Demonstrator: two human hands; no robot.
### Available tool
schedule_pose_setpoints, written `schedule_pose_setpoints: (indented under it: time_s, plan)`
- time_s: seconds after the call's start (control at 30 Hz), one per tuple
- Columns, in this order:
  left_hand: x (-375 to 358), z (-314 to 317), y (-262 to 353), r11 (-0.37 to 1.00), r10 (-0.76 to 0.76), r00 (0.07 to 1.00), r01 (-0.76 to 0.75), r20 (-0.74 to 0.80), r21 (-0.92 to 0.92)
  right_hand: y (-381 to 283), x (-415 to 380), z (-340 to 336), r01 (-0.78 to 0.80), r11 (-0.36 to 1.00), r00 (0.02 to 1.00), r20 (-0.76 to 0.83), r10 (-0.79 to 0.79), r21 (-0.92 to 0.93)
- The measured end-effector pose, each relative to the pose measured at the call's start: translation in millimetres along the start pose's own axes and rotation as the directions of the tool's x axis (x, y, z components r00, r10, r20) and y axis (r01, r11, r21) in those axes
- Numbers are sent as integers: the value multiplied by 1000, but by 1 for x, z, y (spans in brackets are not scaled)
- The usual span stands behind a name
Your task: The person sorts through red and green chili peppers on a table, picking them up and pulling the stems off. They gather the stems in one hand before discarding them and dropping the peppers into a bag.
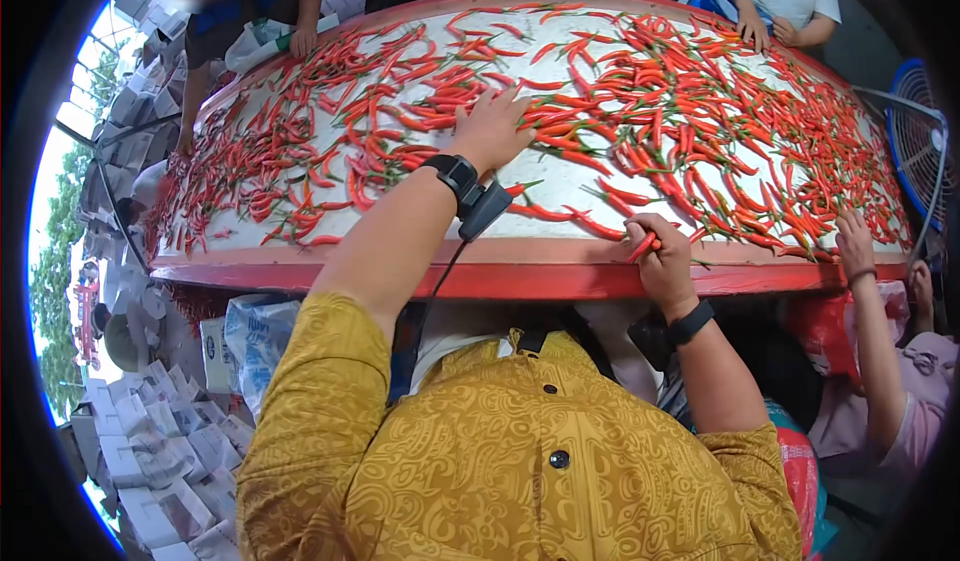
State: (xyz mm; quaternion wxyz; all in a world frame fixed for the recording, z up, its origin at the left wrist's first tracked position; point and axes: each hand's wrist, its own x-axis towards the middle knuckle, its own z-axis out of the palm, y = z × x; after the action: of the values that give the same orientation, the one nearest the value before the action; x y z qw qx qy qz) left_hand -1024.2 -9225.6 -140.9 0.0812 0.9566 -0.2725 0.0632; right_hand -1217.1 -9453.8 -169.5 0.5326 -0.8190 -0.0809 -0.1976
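Red chili peppers (660,91) with green stems lie spread over a white-topped table (420,231) with a raised red rim. My left hand (492,131) reaches to the middle of the table, palm down, fingers stretched over the peppers there. A dark watch and a small black device on a cable sit at that wrist. Close to the near rim, my right hand (662,261) is closed around red chili peppers (645,247), their red ends showing between thumb and fingers. Loose peppers lie just beyond it on the white surface.
Other people's hands rest at the far edge (752,31), far left (303,41) and near right (855,246). A blue-rimmed fan (918,131) stands at the right. Plastic bags (262,341) hang below the table on the left.
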Motion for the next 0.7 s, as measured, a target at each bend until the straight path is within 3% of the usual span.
schedule_pose_setpoints:
  time_s: [0.07,0.23,0.33,0.43,0.47,0.53,0.6,0.67,0.7]
  plan:
    - [6,8,2,978,-201,970,208,137,-35,3,-1,-10,-7,1000,1000,-14,7,-3]
    - [-19,12,-43,985,-148,989,147,5,85,17,-1,-34,-18,1000,999,39,17,10]
    - [-32,1,-67,995,-95,995,95,17,-34,23,-2,-47,5,1000,1000,6,-5,-23]
    - [-39,-25,-58,958,-286,943,285,172,30,27,-3,-62,-15,1000,1000,8,15,-15]
    - [-38,-27,-55,958,-287,942,285,172,36,30,-4,-67,-15,1000,1000,6,15,-10]
    - [-34,-30,-51,861,-423,905,416,-42,294,35,-4,-77,-25,999,1000,11,25,-37]
    - [-17,-14,-54,861,-417,903,428,-101,275,39,-4,-86,-27,999,1000,12,28,-33]
    - [5,5,-34,990,-128,982,135,-135,37,44,-4,-97,-29,999,999,16,30,-36]
    - [11,11,-7,998,-32,993,37,-113,48,48,-5,-102,-23,999,1000,17,23,-29]
